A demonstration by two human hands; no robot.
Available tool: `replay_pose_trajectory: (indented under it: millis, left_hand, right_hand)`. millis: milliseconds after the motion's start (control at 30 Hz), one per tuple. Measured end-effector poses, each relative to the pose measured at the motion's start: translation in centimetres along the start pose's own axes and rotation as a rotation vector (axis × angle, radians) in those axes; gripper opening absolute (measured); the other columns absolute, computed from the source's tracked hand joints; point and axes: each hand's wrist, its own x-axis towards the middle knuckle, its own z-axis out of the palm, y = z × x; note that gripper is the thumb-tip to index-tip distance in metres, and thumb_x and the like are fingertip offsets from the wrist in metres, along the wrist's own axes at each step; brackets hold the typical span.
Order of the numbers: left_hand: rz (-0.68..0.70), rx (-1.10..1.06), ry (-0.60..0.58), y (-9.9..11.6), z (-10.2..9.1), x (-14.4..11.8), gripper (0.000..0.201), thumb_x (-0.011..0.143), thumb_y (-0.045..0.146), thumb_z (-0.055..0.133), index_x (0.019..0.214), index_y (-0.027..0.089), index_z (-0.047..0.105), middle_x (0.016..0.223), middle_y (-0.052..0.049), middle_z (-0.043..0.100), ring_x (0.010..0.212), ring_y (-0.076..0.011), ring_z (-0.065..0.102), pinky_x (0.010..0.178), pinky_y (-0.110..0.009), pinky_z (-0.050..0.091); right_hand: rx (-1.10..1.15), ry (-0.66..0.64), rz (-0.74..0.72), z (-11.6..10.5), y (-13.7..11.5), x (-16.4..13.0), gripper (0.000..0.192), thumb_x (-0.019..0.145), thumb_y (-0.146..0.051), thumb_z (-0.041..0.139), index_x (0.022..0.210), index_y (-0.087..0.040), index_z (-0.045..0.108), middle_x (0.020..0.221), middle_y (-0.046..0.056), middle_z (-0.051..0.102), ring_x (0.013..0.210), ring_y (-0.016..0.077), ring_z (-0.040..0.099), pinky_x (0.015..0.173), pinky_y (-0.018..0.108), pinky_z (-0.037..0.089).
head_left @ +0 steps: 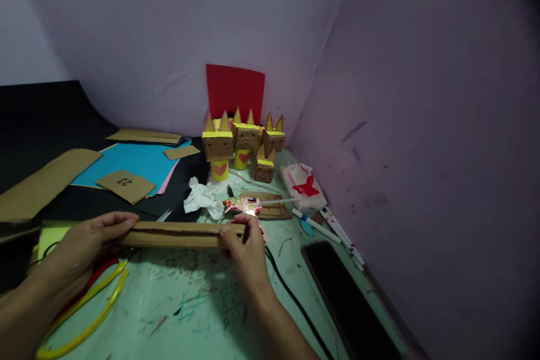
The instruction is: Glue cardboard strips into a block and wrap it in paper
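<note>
A long strip of brown cardboard (181, 234) stands on its edge across the green cutting mat (198, 304). My left hand (90, 239) grips its left end with fingers laid over the top. My right hand (244, 247) pinches its right end between thumb and fingers. Just behind my right hand lies a small brightly lit, colourful tool (243, 205) on a cardboard scrap (270, 206).
Several cardboard box figures with yellow spikes (240, 143) stand at the back by a red sheet (234, 90). A crumpled tissue (202, 197), wipes pack (302, 185), pens (337, 233), dark phone (350, 298), black cable (291, 298), blue paper (135, 160), cardboard pieces (42, 183) and yellow-handled scissors (84, 315) surround the mat.
</note>
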Motion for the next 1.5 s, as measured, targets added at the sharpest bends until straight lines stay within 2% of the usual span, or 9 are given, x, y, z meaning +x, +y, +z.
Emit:
replay_pose_trajectory:
  millis: [100,233,567,700,833,1033,1133,1300,1500]
  left_hand:
    - [-0.070,-0.045,-0.034,0.3,-0.2,0.2,0.037,0.044,0.026,0.075,0.080,0.020,0.067,0.071,0.001,0.064,0.053,-0.0115,0.057,0.040,-0.017,0.047]
    - [-0.106,-0.079,0.008,0.8,0.0,-0.3,0.030,0.046,0.020,0.072,0.076,0.021,0.066,0.071,0.003,0.063,0.051,-0.0103,0.055,0.038,-0.015,0.046]
    - [-0.167,-0.042,0.018,0.2,0.0,0.8,0.021,0.061,0.014,0.065,0.079,0.024,0.067,0.071,0.004,0.065,0.052,-0.0112,0.058,0.041,-0.016,0.048]
    - [-0.155,-0.030,0.020,0.3,0.3,0.6,0.019,0.062,0.016,0.065,0.080,0.023,0.065,0.069,0.004,0.064,0.051,-0.0102,0.056,0.041,-0.015,0.046]
    - [-0.084,-0.054,-0.066,0.1,0.3,-0.4,0.021,0.066,0.021,0.067,0.086,0.017,0.064,0.063,0.003,0.061,0.046,-0.0083,0.050,0.038,-0.014,0.038]
    - [0.009,-0.053,-0.171,-0.8,-0.2,-0.4,0.014,0.088,0.028,0.060,0.090,0.014,0.058,0.064,0.006,0.050,0.046,-0.0057,0.044,0.042,-0.018,0.037]
    - [0.035,-0.062,-0.186,-1.1,-0.3,-0.2,0.016,0.083,0.030,0.064,0.086,0.015,0.058,0.061,0.007,0.049,0.045,-0.0059,0.043,0.041,-0.018,0.035]
    - [0.047,-0.070,-0.188,-1.2,-0.1,-0.2,0.035,0.058,0.041,0.077,0.076,0.017,0.059,0.052,0.009,0.046,0.041,-0.0060,0.040,0.039,-0.017,0.030]
    - [0.067,-0.070,-0.192,-0.7,-0.1,-0.9,0.019,0.088,0.032,0.058,0.082,0.015,0.060,0.055,0.008,0.047,0.040,-0.0052,0.039,0.038,-0.017,0.030]
  right_hand:
    - [0.000,0.000,0.011,0.0,-0.2,0.0,0.021,0.064,-0.029,0.068,0.081,-0.022,0.058,0.077,-0.002,0.059,0.070,0.0162,0.055,0.058,0.026,0.045]
    - [0.010,0.001,0.019,0.0,-0.3,-0.1,0.024,0.064,-0.030,0.068,0.084,-0.022,0.058,0.079,-0.001,0.060,0.070,0.0163,0.055,0.057,0.026,0.045]
    - [0.016,0.054,0.057,-0.1,-0.1,0.1,0.027,0.061,-0.031,0.071,0.084,-0.022,0.059,0.078,-0.001,0.060,0.067,0.0149,0.054,0.056,0.025,0.044]
    - [0.009,0.062,0.059,-0.2,-0.1,0.1,0.029,0.059,-0.033,0.072,0.083,-0.023,0.060,0.076,-0.002,0.060,0.068,0.0158,0.055,0.056,0.025,0.045]
    - [0.032,0.030,0.070,-0.4,-0.3,0.0,0.033,0.057,-0.038,0.072,0.082,-0.022,0.058,0.076,-0.001,0.060,0.067,0.0164,0.056,0.053,0.025,0.045]
    - [0.053,0.007,0.128,-0.5,-0.1,0.3,0.045,0.056,-0.048,0.070,0.089,-0.021,0.055,0.076,-0.001,0.056,0.061,0.0161,0.053,0.045,0.025,0.043]
    - [0.051,0.013,0.137,-0.6,0.0,0.4,0.046,0.056,-0.049,0.070,0.089,-0.020,0.055,0.077,-0.001,0.057,0.061,0.0158,0.053,0.044,0.025,0.043]
    - [0.057,0.028,0.144,-0.8,0.3,0.4,0.046,0.057,-0.048,0.073,0.089,-0.020,0.058,0.073,-0.002,0.057,0.061,0.0158,0.054,0.046,0.025,0.044]
    - [0.049,0.077,0.158,-0.9,-0.2,0.3,0.045,0.055,-0.051,0.075,0.085,-0.020,0.061,0.078,0.000,0.060,0.069,0.0179,0.055,0.047,0.024,0.043]
